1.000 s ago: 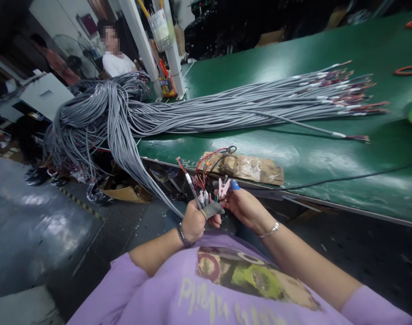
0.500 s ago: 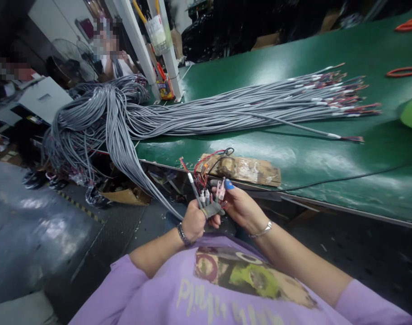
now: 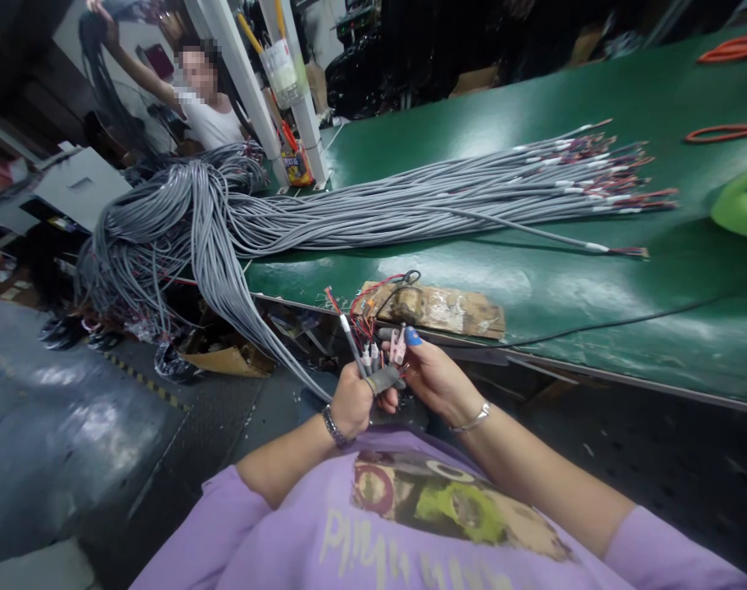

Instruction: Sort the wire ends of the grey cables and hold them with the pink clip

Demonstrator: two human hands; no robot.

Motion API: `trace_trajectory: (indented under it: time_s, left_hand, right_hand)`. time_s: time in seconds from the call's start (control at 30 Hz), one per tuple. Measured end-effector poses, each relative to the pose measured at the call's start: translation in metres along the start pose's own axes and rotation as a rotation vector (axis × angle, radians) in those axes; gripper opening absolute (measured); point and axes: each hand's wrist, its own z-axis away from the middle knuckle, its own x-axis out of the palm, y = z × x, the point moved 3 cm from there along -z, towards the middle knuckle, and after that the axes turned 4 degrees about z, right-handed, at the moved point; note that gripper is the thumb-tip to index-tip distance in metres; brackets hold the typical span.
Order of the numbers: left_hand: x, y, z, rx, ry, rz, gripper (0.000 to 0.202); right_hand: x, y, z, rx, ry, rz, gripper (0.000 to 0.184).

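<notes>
My left hand (image 3: 353,403) is closed round several grey cables (image 3: 352,348), whose white-sleeved ends and thin coloured wires stick up past the fingers. A grey cover wraps its thumb. Close beside it, my right hand (image 3: 438,375) pinches a small pink clip (image 3: 398,346) between its fingers and blue-tipped thumb. The clip is next to the wire ends; what its jaws touch is too small to tell. Just beyond the hands, a worn wooden block (image 3: 453,311) sits at the bench edge, with red and black leads at its left end.
A long bundle of grey cables (image 3: 361,201) lies across the green bench (image 3: 595,311) and hangs over its left edge. A post (image 3: 296,98) holds a plastic cup. Orange loops (image 3: 723,133) and a green object (image 3: 742,205) are at right. A co-worker (image 3: 210,123) stands behind.
My hands keep almost the same place and grip. In the background, the co-worker has raised an arm with a dark bundle of cables. The view has shifted slightly.
</notes>
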Motion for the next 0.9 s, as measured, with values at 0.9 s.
trace_trajectory:
  time_s: [0.9]
  left_hand:
    - [-0.014,-0.008,0.019,0.051,-0.133,-0.201,0.055]
  right_hand:
    - [0.017,-0.008,0.042,0.099,-0.112,0.294,0.037]
